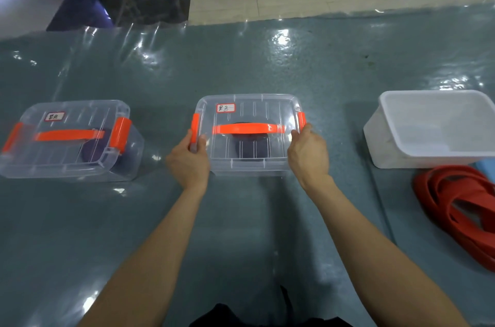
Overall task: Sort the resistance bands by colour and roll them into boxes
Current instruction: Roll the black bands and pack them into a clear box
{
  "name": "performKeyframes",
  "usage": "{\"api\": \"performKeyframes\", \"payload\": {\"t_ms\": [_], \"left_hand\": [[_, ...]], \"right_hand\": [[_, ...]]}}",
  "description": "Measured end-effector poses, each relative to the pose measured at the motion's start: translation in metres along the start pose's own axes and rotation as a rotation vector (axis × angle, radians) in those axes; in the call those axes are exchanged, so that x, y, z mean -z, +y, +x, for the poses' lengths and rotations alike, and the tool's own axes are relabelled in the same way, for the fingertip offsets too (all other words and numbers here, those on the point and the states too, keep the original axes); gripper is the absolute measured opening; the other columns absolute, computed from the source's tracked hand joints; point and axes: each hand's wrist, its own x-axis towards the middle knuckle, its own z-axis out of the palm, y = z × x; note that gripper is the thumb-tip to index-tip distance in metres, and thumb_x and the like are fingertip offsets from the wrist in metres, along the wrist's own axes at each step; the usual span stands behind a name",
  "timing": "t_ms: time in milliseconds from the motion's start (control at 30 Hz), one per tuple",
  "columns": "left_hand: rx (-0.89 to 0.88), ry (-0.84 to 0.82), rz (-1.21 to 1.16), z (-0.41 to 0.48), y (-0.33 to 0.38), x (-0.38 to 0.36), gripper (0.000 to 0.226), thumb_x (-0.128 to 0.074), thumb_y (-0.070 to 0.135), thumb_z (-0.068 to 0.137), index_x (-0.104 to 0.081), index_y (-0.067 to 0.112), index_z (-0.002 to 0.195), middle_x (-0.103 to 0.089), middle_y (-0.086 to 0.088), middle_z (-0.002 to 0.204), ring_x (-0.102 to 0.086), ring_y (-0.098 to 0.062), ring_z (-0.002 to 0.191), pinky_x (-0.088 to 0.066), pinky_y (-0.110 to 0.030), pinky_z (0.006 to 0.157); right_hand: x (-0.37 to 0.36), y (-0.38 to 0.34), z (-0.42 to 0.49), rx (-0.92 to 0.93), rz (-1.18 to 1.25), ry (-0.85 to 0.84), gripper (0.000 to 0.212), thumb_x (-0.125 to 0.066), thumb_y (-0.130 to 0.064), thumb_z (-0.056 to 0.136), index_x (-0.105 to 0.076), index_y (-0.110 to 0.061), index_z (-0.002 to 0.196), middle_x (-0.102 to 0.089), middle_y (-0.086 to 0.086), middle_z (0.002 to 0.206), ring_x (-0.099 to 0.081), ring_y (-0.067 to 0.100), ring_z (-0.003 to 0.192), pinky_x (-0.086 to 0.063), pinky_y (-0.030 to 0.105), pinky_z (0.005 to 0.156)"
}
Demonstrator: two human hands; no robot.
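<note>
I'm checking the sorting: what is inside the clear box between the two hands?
Through the lid of the middle box a dark rolled band shows. The orange handle covers its far edge, so whether more bands lie there cannot be told.

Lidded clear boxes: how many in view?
2. Left box stands untouched; middle box is gripped at its sides by left hand and right hand. None seems hidden.

Head-worn view, facing forward-down, table [241, 219] near
</note>
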Motion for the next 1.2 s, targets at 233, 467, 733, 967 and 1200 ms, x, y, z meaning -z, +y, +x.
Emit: {"api": "performKeyframes", "payload": {"t_ms": [233, 467, 733, 967, 1200], "left_hand": [[0.004, -0.083, -0.046, -0.006, -0.007, 0.005, 0.042, -0.069, 0.038, 0.102, -0.071, 0.023, 0.141, -0.082, -0.004, 0.117, -0.074, -0.030, 0.108, -0.058, -0.042, 0.100], [0.058, 0.000, -0.053, -0.022, 0.010, -0.009, 0.049, -0.065, 0.028, 0.104, -0.063, 0.019, 0.152, -0.079, -0.016, 0.119, -0.072, -0.042, 0.108, -0.054, -0.044, 0.096], [-0.017, -0.253, 0.120, -0.010, 0.011, 0.016, 0.058, -0.061, 0.043, 0.106, -0.048, 0.032, 0.162, -0.072, -0.008, 0.141, -0.067, -0.038, 0.126, -0.054, -0.044, 0.108], [-0.551, -0.295, 0.445, -0.065, 0.029, 0.083, 0.039, -0.072, 0.017, 0.099, -0.067, 0.002, 0.136, -0.062, -0.022, 0.144, -0.064, -0.042, 0.128, -0.056, -0.052, 0.104], [-0.893, -0.500, 0.588, -0.176, 0.029, 0.072, 0.030, -0.082, 0.022, 0.091, -0.076, 0.004, 0.113, -0.073, -0.019, 0.123, -0.072, -0.040, 0.110, -0.058, -0.049, 0.097]], "right_hand": [[0.004, 0.010, -0.016, 0.021, 0.325, -0.126, 0.068, -0.050, -0.053, 0.108, -0.037, -0.008, 0.157, -0.054, 0.016, 0.154, -0.056, 0.038, 0.135, -0.049, 0.047, 0.105], [-0.001, 0.010, -0.009, 0.038, 0.365, -0.138, 0.079, -0.047, -0.035, 0.111, -0.004, -0.006, 0.170, -0.022, 0.017, 0.173, -0.036, 0.041, 0.154, -0.037, 0.053, 0.121], [0.004, 0.008, -0.006, 0.077, 0.278, -0.126, 0.078, -0.048, -0.040, 0.111, -0.011, -0.003, 0.168, -0.036, 0.022, 0.163, -0.051, 0.048, 0.137, -0.046, 0.057, 0.110], [0.056, 0.052, -0.065, 0.360, -0.002, -0.054, 0.045, -0.057, -0.034, 0.106, -0.055, -0.006, 0.141, -0.063, 0.016, 0.134, -0.058, 0.040, 0.124, -0.049, 0.051, 0.101], [0.079, 0.124, -0.177, 0.419, -0.313, -0.165, 0.035, -0.061, -0.026, 0.098, -0.065, -0.012, 0.130, -0.067, 0.009, 0.131, -0.062, 0.034, 0.123, -0.047, 0.044, 0.103]]}}
